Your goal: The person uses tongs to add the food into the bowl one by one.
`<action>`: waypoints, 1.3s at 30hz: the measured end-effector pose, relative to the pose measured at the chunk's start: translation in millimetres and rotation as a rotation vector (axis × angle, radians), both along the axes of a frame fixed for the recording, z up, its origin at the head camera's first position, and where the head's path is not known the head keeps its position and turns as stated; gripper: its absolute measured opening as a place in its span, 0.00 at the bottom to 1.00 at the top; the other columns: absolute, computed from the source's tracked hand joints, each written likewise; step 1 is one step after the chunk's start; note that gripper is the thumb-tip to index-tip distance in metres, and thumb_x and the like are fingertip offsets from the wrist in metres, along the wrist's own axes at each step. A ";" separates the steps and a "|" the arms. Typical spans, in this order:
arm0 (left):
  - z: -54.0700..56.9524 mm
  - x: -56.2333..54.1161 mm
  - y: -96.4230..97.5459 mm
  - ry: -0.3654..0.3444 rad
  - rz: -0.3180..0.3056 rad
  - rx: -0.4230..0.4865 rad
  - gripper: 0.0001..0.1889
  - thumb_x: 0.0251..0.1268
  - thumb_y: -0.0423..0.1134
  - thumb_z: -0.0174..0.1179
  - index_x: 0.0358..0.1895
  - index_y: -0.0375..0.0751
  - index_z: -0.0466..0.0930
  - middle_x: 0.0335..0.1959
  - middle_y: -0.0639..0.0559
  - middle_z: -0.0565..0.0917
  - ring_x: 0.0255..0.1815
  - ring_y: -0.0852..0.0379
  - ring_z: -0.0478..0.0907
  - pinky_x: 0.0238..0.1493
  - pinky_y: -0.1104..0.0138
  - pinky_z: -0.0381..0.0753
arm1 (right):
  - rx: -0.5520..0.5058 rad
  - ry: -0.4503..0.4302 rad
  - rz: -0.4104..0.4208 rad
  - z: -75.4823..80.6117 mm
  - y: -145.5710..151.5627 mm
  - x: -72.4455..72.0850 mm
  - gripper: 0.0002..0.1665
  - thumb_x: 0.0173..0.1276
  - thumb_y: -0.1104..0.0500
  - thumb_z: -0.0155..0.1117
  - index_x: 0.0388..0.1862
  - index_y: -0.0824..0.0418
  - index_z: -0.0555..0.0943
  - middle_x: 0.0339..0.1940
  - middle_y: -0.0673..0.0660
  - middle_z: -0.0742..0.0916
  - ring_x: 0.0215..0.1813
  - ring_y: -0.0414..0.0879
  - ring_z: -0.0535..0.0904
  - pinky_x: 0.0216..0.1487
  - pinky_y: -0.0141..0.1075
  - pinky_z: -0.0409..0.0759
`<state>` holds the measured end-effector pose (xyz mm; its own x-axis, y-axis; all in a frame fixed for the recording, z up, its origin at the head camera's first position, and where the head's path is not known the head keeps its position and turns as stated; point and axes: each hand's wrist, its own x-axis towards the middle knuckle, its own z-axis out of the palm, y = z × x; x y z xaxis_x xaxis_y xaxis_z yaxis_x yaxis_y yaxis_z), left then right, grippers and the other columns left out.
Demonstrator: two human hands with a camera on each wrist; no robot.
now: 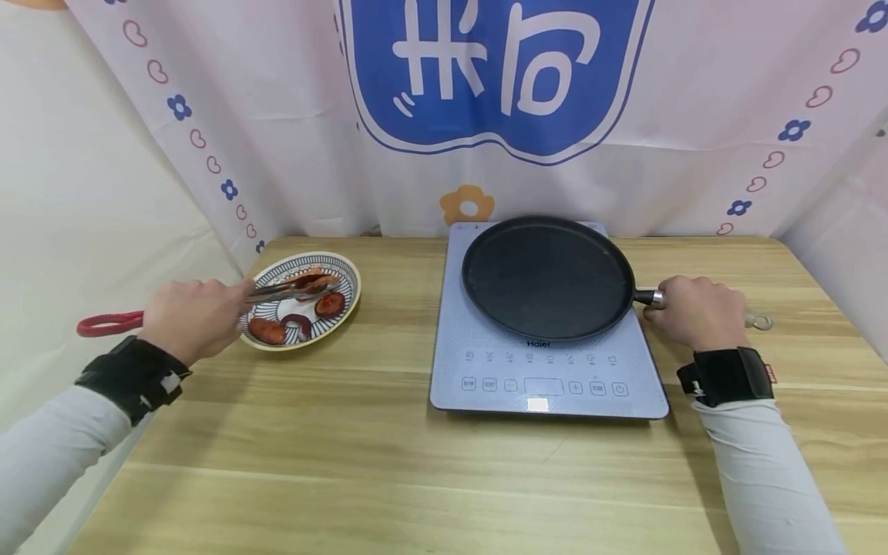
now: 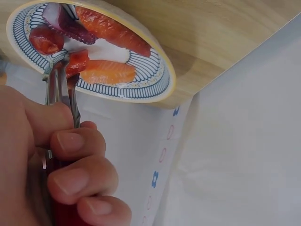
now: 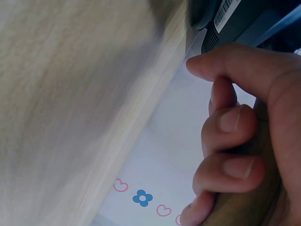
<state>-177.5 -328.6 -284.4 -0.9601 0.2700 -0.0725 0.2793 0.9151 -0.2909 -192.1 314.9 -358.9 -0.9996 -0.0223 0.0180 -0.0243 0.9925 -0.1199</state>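
My left hand (image 1: 197, 317) grips metal tongs (image 1: 277, 292) with a red handle loop. Their tips reach over a patterned plate (image 1: 351, 271) at the table's far left. Beside the tips in the left wrist view is a small red piece (image 2: 78, 62); whether they pinch it I cannot tell. The plate also bears an orange, salmon-like piece (image 2: 108, 71), a purple tentacle-like piece (image 2: 68, 26), a long reddish piece (image 2: 115, 32) and a round red one (image 2: 47, 40). My right hand (image 1: 701, 312) holds the handle (image 3: 237, 207) of a flat black pan (image 1: 548, 277).
Under the pan lies a pale induction cooktop (image 1: 451, 378), its touch buttons along the front. The wooden table (image 1: 361, 462) ends at the back against a white printed curtain (image 1: 291, 154). White cloth (image 1: 83, 193) hangs on the left.
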 end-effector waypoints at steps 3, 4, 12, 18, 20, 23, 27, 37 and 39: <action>-0.1 -1.6 -1.8 -0.001 0.004 0.003 0.17 0.67 0.35 0.57 0.57 0.36 0.79 0.18 0.48 0.74 0.19 0.48 0.70 0.17 0.56 0.72 | 0.004 -0.005 -0.002 -0.1 0.6 -0.1 0.16 0.69 0.48 0.71 0.31 0.61 0.85 0.22 0.58 0.82 0.27 0.58 0.76 0.26 0.52 0.71; 0.0 -1.8 -2.1 0.002 0.005 0.002 0.17 0.67 0.35 0.57 0.58 0.36 0.79 0.18 0.48 0.74 0.19 0.48 0.70 0.17 0.56 0.72 | 0.005 -0.007 -0.002 -0.3 0.8 -0.2 0.17 0.69 0.48 0.71 0.32 0.61 0.85 0.22 0.58 0.82 0.27 0.58 0.76 0.26 0.52 0.71; 1.0 -1.2 -2.8 -0.012 0.033 -0.005 0.17 0.68 0.35 0.58 0.58 0.37 0.81 0.19 0.49 0.74 0.20 0.48 0.69 0.18 0.59 0.71 | -0.002 0.006 0.006 -1.3 1.0 -1.6 0.17 0.68 0.48 0.72 0.30 0.60 0.84 0.22 0.58 0.82 0.27 0.58 0.76 0.26 0.52 0.71; 1.2 -1.7 -1.7 -0.033 0.068 -0.016 0.18 0.68 0.36 0.58 0.59 0.38 0.80 0.22 0.48 0.76 0.21 0.48 0.69 0.20 0.60 0.70 | -0.001 0.021 0.008 -2.5 2.1 -2.5 0.18 0.68 0.48 0.72 0.27 0.60 0.83 0.21 0.58 0.81 0.26 0.58 0.75 0.25 0.51 0.71; 0.8 -2.3 -1.5 -0.032 0.068 -0.016 0.18 0.67 0.36 0.59 0.59 0.38 0.80 0.22 0.48 0.77 0.21 0.48 0.69 0.20 0.59 0.70 | -0.001 0.022 0.008 -2.5 2.5 -2.2 0.18 0.68 0.48 0.72 0.26 0.59 0.82 0.21 0.57 0.81 0.26 0.58 0.75 0.25 0.51 0.71; -0.4 -3.1 -2.5 -0.023 0.060 -0.011 0.18 0.66 0.35 0.59 0.58 0.38 0.81 0.22 0.48 0.77 0.21 0.48 0.69 0.20 0.58 0.71 | 0.000 0.019 0.007 -2.3 3.1 -1.4 0.19 0.68 0.48 0.71 0.24 0.59 0.82 0.20 0.57 0.81 0.26 0.57 0.75 0.25 0.50 0.71; -3.3 -2.7 -5.3 -0.014 0.051 0.000 0.18 0.65 0.35 0.59 0.57 0.38 0.80 0.21 0.49 0.76 0.21 0.48 0.69 0.19 0.58 0.71 | 0.000 0.017 0.007 -1.9 3.3 -0.8 0.20 0.69 0.47 0.70 0.22 0.58 0.81 0.19 0.56 0.80 0.26 0.57 0.74 0.25 0.50 0.71; -7.4 -0.4 -9.5 0.003 0.048 0.020 0.15 0.65 0.36 0.58 0.54 0.37 0.80 0.21 0.49 0.75 0.20 0.48 0.68 0.18 0.57 0.70 | 0.004 0.023 0.006 -1.6 2.8 0.3 0.20 0.69 0.48 0.70 0.23 0.59 0.82 0.19 0.56 0.79 0.25 0.57 0.74 0.24 0.50 0.70; -7.9 -0.3 -10.1 0.008 0.048 0.022 0.15 0.66 0.36 0.57 0.53 0.37 0.80 0.21 0.49 0.75 0.20 0.48 0.69 0.18 0.57 0.70 | 0.005 0.022 0.006 -1.4 2.8 0.4 0.20 0.69 0.48 0.69 0.23 0.59 0.82 0.19 0.56 0.79 0.25 0.57 0.74 0.24 0.50 0.70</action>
<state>-177.8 -338.7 -292.3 -0.9726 0.2246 -0.0596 0.2324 0.9336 -0.2726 -191.8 317.7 -360.3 -0.9988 -0.0286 0.0397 -0.0329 0.9929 -0.1141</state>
